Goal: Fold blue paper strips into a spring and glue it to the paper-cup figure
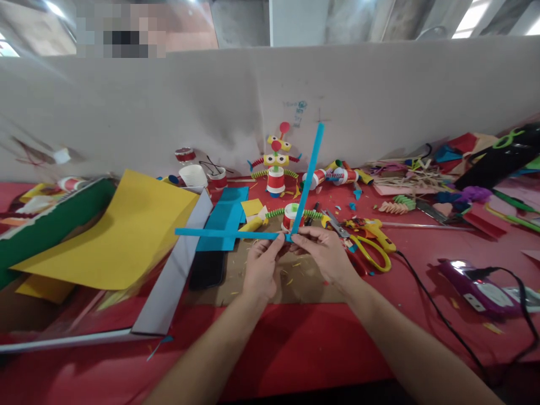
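Two long blue paper strips (311, 169) meet at a corner where both hands pinch them. One strip points left, the other rises up and slightly right. My left hand (262, 264) is closed, thumb and fingers on the joint from the left. My right hand (323, 253) grips the same joint from the right. Just behind the fingers stands a red-and-white paper cup figure (292, 212) with green folded paper arms, partly hidden. Beneath the hands lies a brown cardboard sheet (253, 287) with yellow scraps on it.
Yellow-handled scissors (371, 256) and a yellow glue gun (379, 233) with a black cord lie right. A purple power strip (481, 289) sits farther right. Left are blue paper (221, 219), a dark phone (206, 270) and a box (169, 292) with yellow paper. A finished-looking cup figure (276, 180) stands behind.
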`<action>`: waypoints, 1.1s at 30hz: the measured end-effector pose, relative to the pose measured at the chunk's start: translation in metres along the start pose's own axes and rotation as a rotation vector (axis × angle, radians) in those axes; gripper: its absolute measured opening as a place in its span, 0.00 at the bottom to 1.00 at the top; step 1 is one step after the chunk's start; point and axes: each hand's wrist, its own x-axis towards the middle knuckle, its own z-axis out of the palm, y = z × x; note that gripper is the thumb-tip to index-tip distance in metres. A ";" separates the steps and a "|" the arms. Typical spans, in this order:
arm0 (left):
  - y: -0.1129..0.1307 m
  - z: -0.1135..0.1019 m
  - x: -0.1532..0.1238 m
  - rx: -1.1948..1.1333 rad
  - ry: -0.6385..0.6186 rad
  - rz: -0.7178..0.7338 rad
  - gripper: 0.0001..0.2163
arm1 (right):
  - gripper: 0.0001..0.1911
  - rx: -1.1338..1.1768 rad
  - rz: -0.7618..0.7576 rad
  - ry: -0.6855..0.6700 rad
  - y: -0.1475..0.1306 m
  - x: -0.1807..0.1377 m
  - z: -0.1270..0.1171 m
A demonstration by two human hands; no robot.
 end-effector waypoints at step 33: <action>-0.005 0.002 -0.003 -0.029 -0.002 -0.001 0.06 | 0.08 0.022 -0.066 0.089 0.007 0.000 0.001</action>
